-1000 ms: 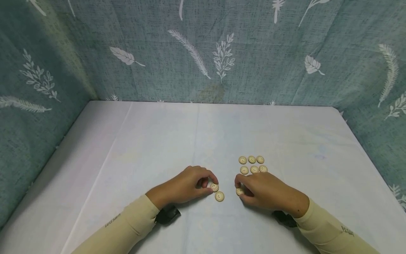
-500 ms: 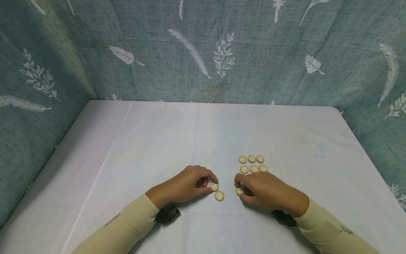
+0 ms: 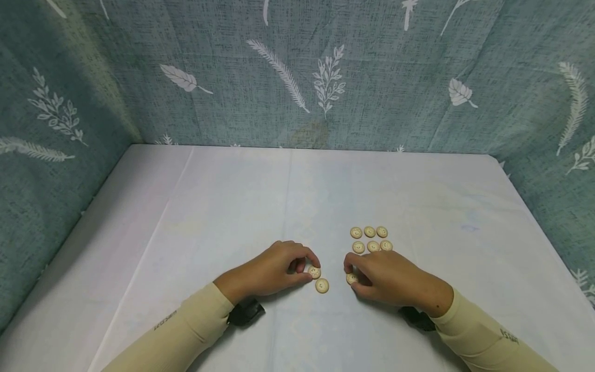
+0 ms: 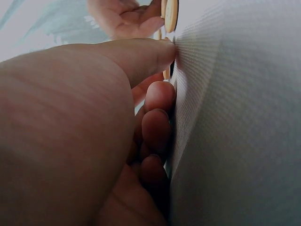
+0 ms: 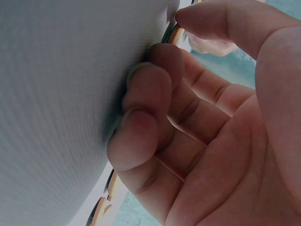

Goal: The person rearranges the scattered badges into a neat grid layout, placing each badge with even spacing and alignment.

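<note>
Reads to me as a rim-pinch job on buttons, one per hand. Left hand [image 3: 283, 266] has thumb and index clamped on a pale tan, round, wood-look button [image 3: 314, 272]; a loose tan button of the same kind [image 3: 322, 285] lies flat just beside it, on the near side. Right hand [image 3: 395, 279] pinches another pale tan, round, wood-look button [image 3: 351, 279] the same way. Both pinched pieces sit low at the white cloth-covered counter [image 3: 209, 206]; can't tell from my views whether either is fully flat on it. Beyond the right hand: a far row of three tan round buttons [image 3: 369, 231] and a nearer row of three tan round buttons [image 3: 373, 246]. Knuckles overlap the nearer row in the head view, contact unclear, and anything under that palm is hidden from me. To do it well, I'd hold by the rim only, thumb opposite index, light force; discs this thin could tip or flick if squeezed off-centre. I'd shift them low and level and not press down, since the cloth could ruck and drag neighbours. Right side: knuckles up before any sideways move, or the nearer row may get nudged. Left side: steer clear of the loose one. Release by spreading both fingertips evenly, then straight up.
</note>
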A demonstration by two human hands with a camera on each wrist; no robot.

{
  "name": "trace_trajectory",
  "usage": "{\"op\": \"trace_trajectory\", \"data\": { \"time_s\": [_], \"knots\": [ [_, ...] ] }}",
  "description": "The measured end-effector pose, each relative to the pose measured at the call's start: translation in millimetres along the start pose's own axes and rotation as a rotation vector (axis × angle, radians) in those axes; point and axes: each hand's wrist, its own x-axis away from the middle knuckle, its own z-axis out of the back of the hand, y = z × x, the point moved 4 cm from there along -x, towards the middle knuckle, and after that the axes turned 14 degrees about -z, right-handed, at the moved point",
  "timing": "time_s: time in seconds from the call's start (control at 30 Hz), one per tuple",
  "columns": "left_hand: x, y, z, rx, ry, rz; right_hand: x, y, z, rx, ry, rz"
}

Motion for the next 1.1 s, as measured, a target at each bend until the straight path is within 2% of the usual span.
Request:
{"op": "trace_trajectory", "data": {
  "time_s": [1.1],
  "knots": [
    [-0.6, 1.3, 0.8, 0.012, -0.002, 0.011, 1.3, -0.3, 2.7, 0.005, 0.024, 0.023]
  ]
}}
